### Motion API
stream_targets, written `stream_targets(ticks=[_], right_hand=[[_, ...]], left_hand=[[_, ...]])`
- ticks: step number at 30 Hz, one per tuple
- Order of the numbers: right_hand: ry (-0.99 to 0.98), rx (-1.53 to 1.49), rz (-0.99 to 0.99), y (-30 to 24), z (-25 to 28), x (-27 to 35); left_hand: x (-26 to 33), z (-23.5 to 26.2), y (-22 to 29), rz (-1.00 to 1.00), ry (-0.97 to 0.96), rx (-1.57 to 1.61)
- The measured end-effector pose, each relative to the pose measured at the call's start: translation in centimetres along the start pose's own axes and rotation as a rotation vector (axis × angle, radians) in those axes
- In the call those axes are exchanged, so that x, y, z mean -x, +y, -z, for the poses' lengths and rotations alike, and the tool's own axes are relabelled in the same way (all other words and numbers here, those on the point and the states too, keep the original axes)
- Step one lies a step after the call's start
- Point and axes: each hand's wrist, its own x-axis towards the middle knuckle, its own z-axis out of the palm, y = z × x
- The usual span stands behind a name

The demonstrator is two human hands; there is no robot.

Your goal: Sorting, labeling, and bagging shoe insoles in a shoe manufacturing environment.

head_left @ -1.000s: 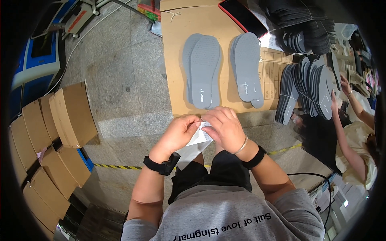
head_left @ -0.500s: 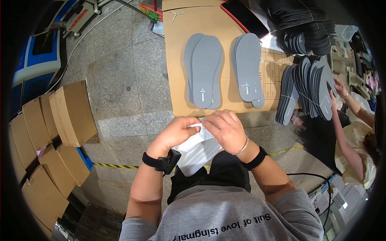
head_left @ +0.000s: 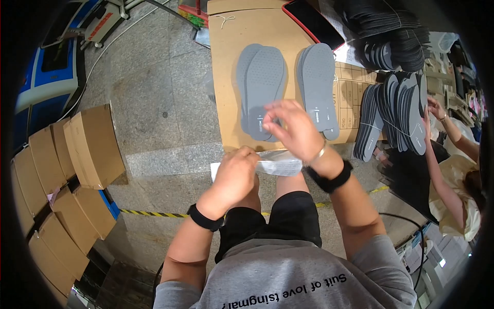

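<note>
My left hand (head_left: 236, 172) is closed on a thin, partly see-through white plastic bag (head_left: 280, 167) with fine print, in front of the board's near edge. The bag stretches to the right of my fingers, and a white corner shows on their left. Raised above the heel end of the left insole pair is my right hand (head_left: 293, 129), somewhat blurred, its fingers bent and thumb apart, with nothing visible in it. That pair of grey insoles (head_left: 265, 72) overlaps on the brown cardboard (head_left: 224, 77). Beside it lies a second grey insole pair (head_left: 318, 72), also overlapping.
A red-edged phone (head_left: 314, 23) lies at the far side. Tied insole bundles (head_left: 401, 113) stand at the right, with darker stacks (head_left: 386, 26) behind. Another person's hands (head_left: 436, 109) touch the bundles. Cardboard boxes (head_left: 92, 149) are piled at the left.
My right hand has let go of the bag and moved up and over the left insole pair. The bag, in my left hand, has swung up from my lap toward the board.
</note>
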Motion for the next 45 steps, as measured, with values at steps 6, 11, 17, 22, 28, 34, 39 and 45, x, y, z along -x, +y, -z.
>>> stream_targets(ticks=[6,11,17,22,28,34,39,45], right_hand=[[-0.329,0.116,0.022,2.4,-0.8,-3.8],[-0.406,0.164,0.013,2.4,-1.3,-4.1],[-0.33,0.214,0.021,2.5,-2.2,-3.7],[-0.19,0.311,0.11,2.6,-2.9,-3.2],[-0.03,0.344,0.104,2.2,-3.1,-2.7],[0.102,0.386,-0.086,0.4,-4.9,-1.7],[0.223,0.328,-0.137,0.2,-4.8,-1.7],[0.39,0.413,-0.008,1.0,0.6,0.8]], left_hand=[[-0.1,-2.1,0.1,-0.004,0.023,0.0],[-0.5,-2.2,-0.4,0.04,0.007,0.036],[-0.5,-2.3,-0.3,0.026,0.017,0.003],[-0.5,-2.4,-0.2,0.024,0.031,0.037],[-0.5,-2.7,-0.1,0.007,0.09,0.076],[-0.3,-2.5,-0.3,-0.017,0.033,0.085],[-0.2,-1.5,0.1,-0.009,-0.006,-0.015],[0.3,0.2,-1.0,0.09,-0.025,0.147]])
